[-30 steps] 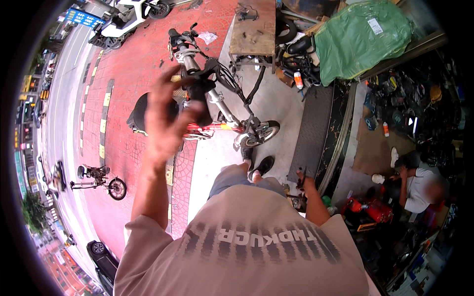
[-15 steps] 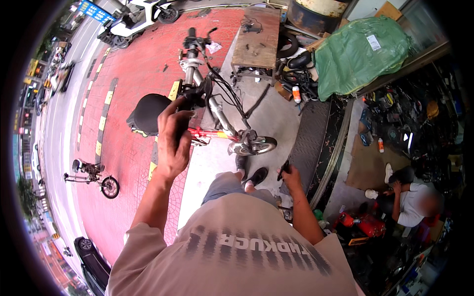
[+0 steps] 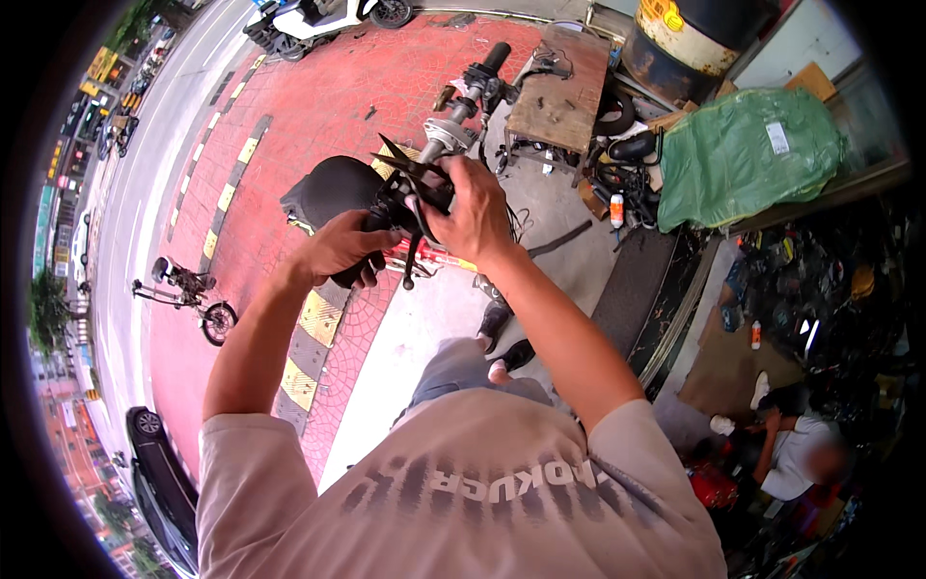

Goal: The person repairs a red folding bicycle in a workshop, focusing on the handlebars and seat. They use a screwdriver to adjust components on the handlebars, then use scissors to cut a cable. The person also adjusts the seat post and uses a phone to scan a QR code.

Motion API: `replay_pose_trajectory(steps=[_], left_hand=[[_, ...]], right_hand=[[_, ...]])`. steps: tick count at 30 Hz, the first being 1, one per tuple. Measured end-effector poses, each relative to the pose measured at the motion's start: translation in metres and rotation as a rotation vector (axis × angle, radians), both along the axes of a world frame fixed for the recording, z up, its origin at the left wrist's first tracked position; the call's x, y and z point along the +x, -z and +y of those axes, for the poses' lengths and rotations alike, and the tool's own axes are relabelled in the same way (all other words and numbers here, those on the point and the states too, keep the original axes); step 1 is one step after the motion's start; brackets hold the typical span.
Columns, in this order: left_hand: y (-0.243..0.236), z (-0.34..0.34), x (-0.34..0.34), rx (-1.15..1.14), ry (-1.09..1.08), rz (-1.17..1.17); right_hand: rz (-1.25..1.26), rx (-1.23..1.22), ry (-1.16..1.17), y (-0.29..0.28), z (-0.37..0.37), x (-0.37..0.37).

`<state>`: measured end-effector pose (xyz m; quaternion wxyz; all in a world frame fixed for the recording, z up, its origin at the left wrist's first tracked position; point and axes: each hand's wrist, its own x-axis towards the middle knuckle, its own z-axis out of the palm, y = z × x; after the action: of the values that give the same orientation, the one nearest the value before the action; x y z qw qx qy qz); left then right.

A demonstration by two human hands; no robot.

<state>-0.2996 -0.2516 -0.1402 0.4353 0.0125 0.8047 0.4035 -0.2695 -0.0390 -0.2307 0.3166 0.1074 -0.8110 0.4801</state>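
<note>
A small bike with a silver handlebar [image 3: 445,137] and a red frame [image 3: 424,253] stands before me. My left hand [image 3: 333,246] is wrapped round the near black handlebar grip [image 3: 349,278], thumb on top. A brake lever [image 3: 410,273] hangs beside it. Over the controls next to that grip, my right hand [image 3: 473,210] is closed on a dark scissors-like tool [image 3: 403,159] with two pointed, spread blades. Its handles are mostly hidden by my fingers. The far grip [image 3: 497,58] is untouched. A black saddle [image 3: 333,193] lies left of my hands.
A worn wooden table [image 3: 559,92] stands ahead on the right, beside a green-covered pile [image 3: 748,159] and a drum [image 3: 675,43]. Bike parts crowd the floor at right, where another person [image 3: 805,454] sits. A small dark bike [image 3: 183,294] stands on the red paving.
My right hand has come up from my right side to the handlebar, bringing the dark tool. My left hand has closed round the grip. The handlebar appears further right in view.
</note>
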Motion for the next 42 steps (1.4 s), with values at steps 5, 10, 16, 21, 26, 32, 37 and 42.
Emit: replay_pose_trajectory(steps=[5,10,16,21,26,32,37,42], left_hand=[[0.018,0.0,-0.006,-0.06,0.032,0.308],[0.038,-0.005,-0.016,-0.081,0.028,0.402],[0.017,-0.014,-0.017,0.167,-0.022,-0.097],[-0.003,-0.043,0.021,-0.213,0.153,0.352],[-0.022,-0.103,0.084,-0.363,0.18,0.529],[-0.02,-0.213,0.144,0.253,-0.443,0.018],[0.039,-0.189,0.157,0.368,-0.468,0.107],[0.071,-0.126,0.15,0.235,-0.053,0.316]], right_hand=[[-0.053,0.102,-0.042,-0.002,0.008,0.002],[-0.099,0.099,-0.05,-0.006,0.007,0.003],[-0.116,0.093,0.021,0.008,0.002,0.003],[-0.071,0.061,0.021,0.018,-0.007,-0.001],[-0.079,0.051,0.02,0.021,-0.008,-0.002],[-0.19,-0.099,-0.019,0.021,-0.012,0.001],[-0.249,-0.383,-0.106,0.021,-0.001,0.02],[-0.218,-0.524,0.008,0.019,0.025,0.075]])
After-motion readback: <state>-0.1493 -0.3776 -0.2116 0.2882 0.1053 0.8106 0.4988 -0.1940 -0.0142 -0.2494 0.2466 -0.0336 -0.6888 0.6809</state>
